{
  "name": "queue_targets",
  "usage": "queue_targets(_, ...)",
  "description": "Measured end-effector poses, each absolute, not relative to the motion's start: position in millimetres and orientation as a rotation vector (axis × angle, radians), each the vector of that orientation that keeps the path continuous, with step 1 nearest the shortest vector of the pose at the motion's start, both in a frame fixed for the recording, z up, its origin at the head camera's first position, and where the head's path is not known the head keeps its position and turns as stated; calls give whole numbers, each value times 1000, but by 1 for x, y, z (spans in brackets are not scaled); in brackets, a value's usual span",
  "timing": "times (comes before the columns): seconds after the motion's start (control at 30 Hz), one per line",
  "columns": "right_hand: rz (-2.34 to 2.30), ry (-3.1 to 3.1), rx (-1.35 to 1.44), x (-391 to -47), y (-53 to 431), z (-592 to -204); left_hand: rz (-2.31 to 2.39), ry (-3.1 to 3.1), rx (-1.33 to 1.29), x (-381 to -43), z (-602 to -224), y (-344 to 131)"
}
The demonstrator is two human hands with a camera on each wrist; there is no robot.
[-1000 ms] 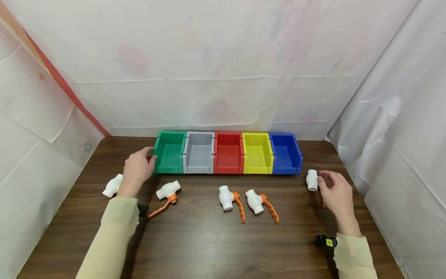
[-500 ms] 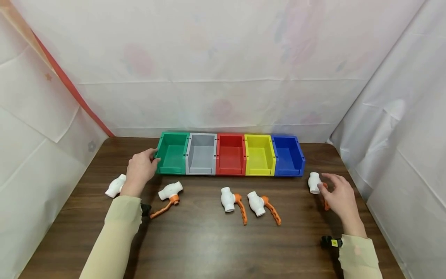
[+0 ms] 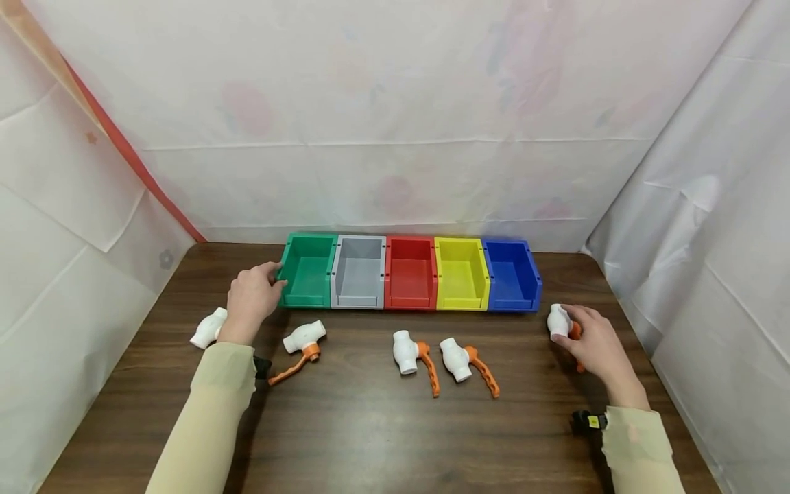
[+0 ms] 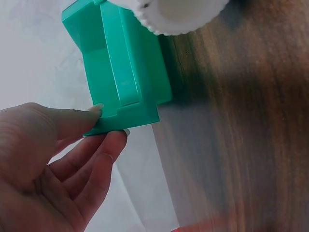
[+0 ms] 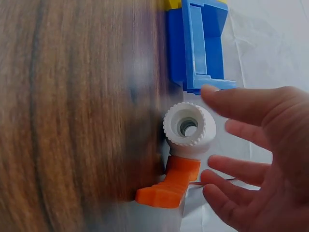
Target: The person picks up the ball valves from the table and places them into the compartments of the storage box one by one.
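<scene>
My left hand [image 3: 254,296] pinches the side wall of the green bin [image 4: 130,114], thumb at the inner side and fingers under the outer side in the left wrist view. At the far right, my right hand [image 3: 595,341] reaches over a white ball valve [image 5: 191,129] with an orange lever handle [image 5: 170,186]. Its thumb and fingers are spread, nearly straight, close around the valve body. That valve lies on the table. Another white valve [image 3: 210,328] is partly hidden behind my left forearm, and a valve with an orange handle [image 3: 304,337] lies just right of that wrist.
Right of the green bin, a grey bin [image 3: 358,300], a red bin [image 3: 410,302], a yellow bin [image 3: 461,303] and a blue bin [image 3: 514,305] stand in one row. Two more valves, a left one [image 3: 405,353] and a right one [image 3: 455,359], lie before them. White curtains [image 3: 395,123] surround the table.
My right hand has moved over the far-right valve, its thumb now at the valve body's near end. The left hand stays at the green bin. The whole view shifted slightly.
</scene>
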State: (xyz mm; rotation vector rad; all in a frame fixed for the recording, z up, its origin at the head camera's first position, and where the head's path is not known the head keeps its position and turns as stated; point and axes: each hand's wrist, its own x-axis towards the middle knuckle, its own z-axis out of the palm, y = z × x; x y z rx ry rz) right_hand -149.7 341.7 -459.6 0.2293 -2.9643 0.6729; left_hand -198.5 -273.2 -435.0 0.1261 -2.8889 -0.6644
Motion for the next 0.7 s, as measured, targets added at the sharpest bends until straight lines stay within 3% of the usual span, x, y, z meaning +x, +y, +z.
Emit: queue_targets(0.7, 642, -3125, 243, -164, 345, -461, -720, -2911, 178, -202, -440, -278)
